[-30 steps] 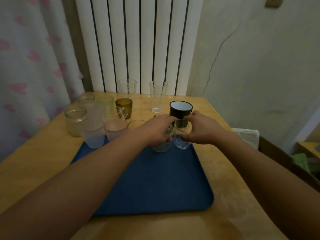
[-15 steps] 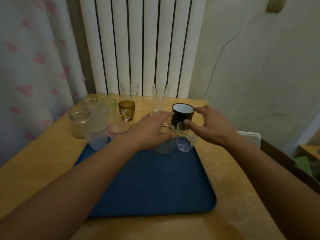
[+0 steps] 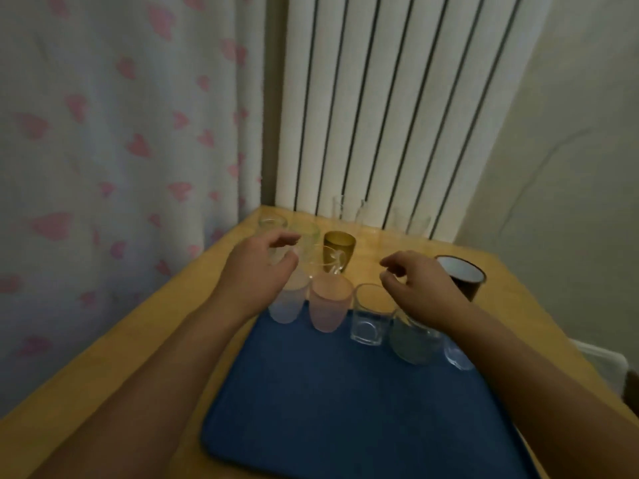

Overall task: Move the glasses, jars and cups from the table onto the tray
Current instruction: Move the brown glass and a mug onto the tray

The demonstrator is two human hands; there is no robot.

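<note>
Your left hand [image 3: 257, 271] hovers over the far left part of the table [image 3: 103, 357], fingers loosely curled and apart, grasping nothing; it hides part of a clear jar behind it. Your right hand [image 3: 420, 288] hangs above the far edge of the blue tray [image 3: 345, 409], fingers bent and released, holding nothing.

Along the tray's far edge stands a row: a frosted bluish cup [image 3: 285, 307] at the far left corner, a frosted pink cup [image 3: 328, 305] just beside it, a clear square-based glass [image 3: 368, 321] next, then a greenish glass [image 3: 415, 344] under your right wrist, and a small clear glass [image 3: 456, 356] partly hidden by your right forearm at the far right.

Still on the table beyond the tray: an amber glass [image 3: 339, 250], a clear mug with a handle [image 3: 321, 262] in front of it, a pale green glass [image 3: 306, 236], a small jar [image 3: 273, 223] near the far left corner, two tall clear glasses [image 3: 347, 210] [image 3: 411, 223] by the far edge, and a dark mug with a white inside [image 3: 461, 276] toward the right edge, just behind your right hand.
</note>
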